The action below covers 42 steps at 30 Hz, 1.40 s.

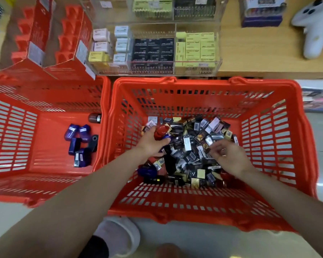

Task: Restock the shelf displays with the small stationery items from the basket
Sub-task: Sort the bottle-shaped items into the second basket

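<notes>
While both bare forearms reach down from the head view, the left hand (pixel 151 141) curls round a small glossy red item (pixel 159 132) with a rounded, ribbed shape, and a shiny blue piece shows just beneath its fingers; what else it holds I cannot tell. The right hand (pixel 229 157) hovers over the heap with its fingers loosely bent and spread, fingertips touching the top of the pile, and it grips nothing that shows plainly.

Both hands are inside the right basket (pixel 209 205), a hard orange-red plastic tub with slotted lattice walls and a thick rolled rim. Its floor is covered by a jumble of small stationery items (pixel 192 146): little rectangular packets in black, silver, cream and gold, many with white barcode labels, mixed with a few rounded dark and blue pieces.

Beside it on the left, touching rim to rim, stands a second basket (pixel 13 131) of the same slotted plastic. On its smooth floor lie several stubby purple items (pixel 78 140) with white labels, close together, and a brown cylindrical one (pixel 94 118) near the far wall.

Beyond the baskets runs a pale wood-grain shelf (pixel 254 53). On it sits a clear acrylic display tray (pixel 157 69) with dividers, holding tidy rows of small boxes: pastel pink, blue and yellow at left, black in the middle, lime-yellow at right. Red cardboard display boxes (pixel 45 34) with stepped pockets stand to the left, and a white smooth-moulded object (pixel 313 25) lies at the far right.
</notes>
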Motion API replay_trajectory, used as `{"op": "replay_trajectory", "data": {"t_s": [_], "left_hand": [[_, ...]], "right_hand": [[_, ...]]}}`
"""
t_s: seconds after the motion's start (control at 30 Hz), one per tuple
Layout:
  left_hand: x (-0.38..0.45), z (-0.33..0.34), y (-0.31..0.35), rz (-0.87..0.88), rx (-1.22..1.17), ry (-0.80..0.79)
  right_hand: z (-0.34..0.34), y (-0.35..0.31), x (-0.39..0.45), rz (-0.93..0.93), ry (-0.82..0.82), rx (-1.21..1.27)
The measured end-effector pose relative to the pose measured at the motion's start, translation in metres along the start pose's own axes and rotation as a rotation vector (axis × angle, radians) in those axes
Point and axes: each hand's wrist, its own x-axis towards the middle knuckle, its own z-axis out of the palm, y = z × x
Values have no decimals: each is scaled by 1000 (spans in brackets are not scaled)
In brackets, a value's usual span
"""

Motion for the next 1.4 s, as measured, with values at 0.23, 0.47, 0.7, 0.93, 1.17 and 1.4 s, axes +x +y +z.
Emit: {"op": "replay_trajectory", "data": {"t_s": [0.23,0.47,0.7,0.93,1.17,1.4], "left_hand": [[-24,-14,-26,79,-93,193],[-15,-22,-26,207,153,206],[-3,-17,-26,106,66,283],[-11,-21,-21,114,18,255],[-17,-28,-17,113,68,216],[-13,-23,-19,115,59,224]], "right_hand": [[81,-63,24,-335,-235,-403],[127,-84,49,-351,-165,-807],[99,-62,47,-291,-24,-240],[82,-48,31,-577,-240,-443],[115,-64,26,-748,-406,-1097],[115,-62,17,-696,-272,-1309]]}}
